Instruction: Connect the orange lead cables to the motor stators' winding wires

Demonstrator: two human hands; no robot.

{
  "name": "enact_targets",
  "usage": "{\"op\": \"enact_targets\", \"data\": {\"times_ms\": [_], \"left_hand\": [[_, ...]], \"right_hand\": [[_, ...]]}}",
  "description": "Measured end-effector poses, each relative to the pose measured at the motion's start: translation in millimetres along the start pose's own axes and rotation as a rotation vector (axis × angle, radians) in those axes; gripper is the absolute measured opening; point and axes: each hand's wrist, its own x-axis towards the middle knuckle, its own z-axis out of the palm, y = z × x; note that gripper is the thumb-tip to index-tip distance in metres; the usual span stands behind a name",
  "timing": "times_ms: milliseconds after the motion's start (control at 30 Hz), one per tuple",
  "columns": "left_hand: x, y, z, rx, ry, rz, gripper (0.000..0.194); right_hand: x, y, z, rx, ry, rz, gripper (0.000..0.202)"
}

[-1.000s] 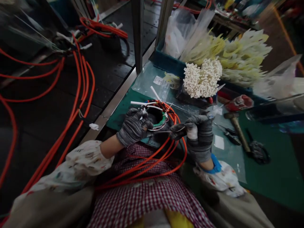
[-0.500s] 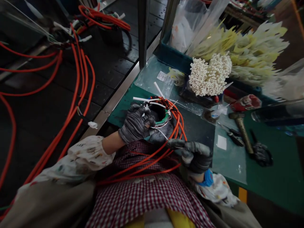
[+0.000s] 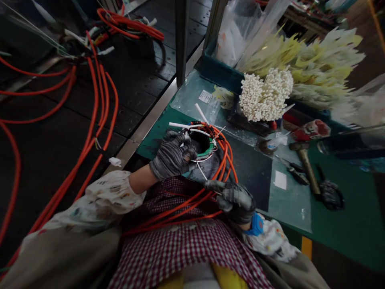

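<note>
A round stator ring (image 3: 207, 151) with a green inner lining stands on the green bench, white sleeves and orange cables (image 3: 226, 154) coming off its top and right side. My left hand (image 3: 173, 155), in a grey glove, grips the ring's left edge. A thin white cord (image 3: 202, 171) runs from the ring's lower edge down to the fingertips of my right hand (image 3: 233, 198), which is gloved too and closed on it. The orange cables pass beside my right hand and over the checked apron (image 3: 192, 249).
Right of the ring lie pliers (image 3: 297, 172), a hammer (image 3: 309, 166) and a black coiled item (image 3: 331, 192). White-tipped sticks (image 3: 266, 94) and yellowish sheets (image 3: 325, 64) stand behind. Long orange cables (image 3: 99, 96) hang at the left, past a metal post (image 3: 181, 44).
My right hand has moved left and slightly down, nearer the apron, and the white cord now hangs more steeply. My left hand stays at the ring.
</note>
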Motion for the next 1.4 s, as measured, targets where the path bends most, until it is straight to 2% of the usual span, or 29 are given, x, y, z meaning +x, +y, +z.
{"op": "enact_targets", "data": {"times_ms": [67,133,267,367,433,533,633,700,800,900,1000,1100,1200,1333,1400], "left_hand": [[1,-2,-2.1,0.009,0.003,0.022,0.030],[2,-5,-4.0,0.006,0.024,0.047,0.027],[1,-13,-2.7,-0.017,0.064,0.070,0.026],[0,-17,1.7,-0.032,0.084,0.067,0.030],[0,-18,4.0,-0.026,0.096,0.072,0.031],[0,-17,5.9,-0.030,0.091,0.090,0.029],[1,-17,6.9,-0.027,0.098,0.094,0.036],[2,-17,6.2,-0.032,0.101,0.081,0.043],[4,-16,2.5,-0.053,0.056,0.076,0.035],[7,-14,-1.8,-0.072,0.022,0.076,0.025],[7,-13,-2.1,-0.083,0.022,0.063,0.026],[7,-14,0.2,-0.068,0.045,0.064,0.033],[7,-13,-0.1,-0.059,0.024,0.074,0.033],[9,-10,-4.8,-0.063,0.010,0.052,0.028],[8,-9,-5.5,-0.055,0.016,0.053,0.026]], "right_hand": [[18,4,4,-0.167,0.017,-0.049,0.030],[41,8,5,-0.269,0.092,-0.089,0.026],[81,6,-1,-0.429,0.249,-0.168,0.032],[99,-2,-3,-0.613,0.256,-0.268,0.026],[106,-6,-2,-0.580,0.223,-0.320,0.024],[108,-12,-3,-0.328,0.216,-0.287,0.037],[106,-19,-10,-0.166,0.091,-0.230,0.045],[105,-22,-14,-0.167,0.011,-0.231,0.033],[105,-20,-16,-0.192,0.032,-0.239,0.018],[107,-17,-16,-0.186,0.072,-0.266,0.013],[107,-16,-17,-0.192,0.063,-0.301,0.009],[104,-10,-20,-0.257,-0.012,-0.350,0.010],[96,8,-20,-0.353,-0.094,-0.438,0.012],[81,29,-14,-0.305,0.091,-0.263,0.020],[77,28,-9,-0.270,0.055,-0.257,0.019]]}}
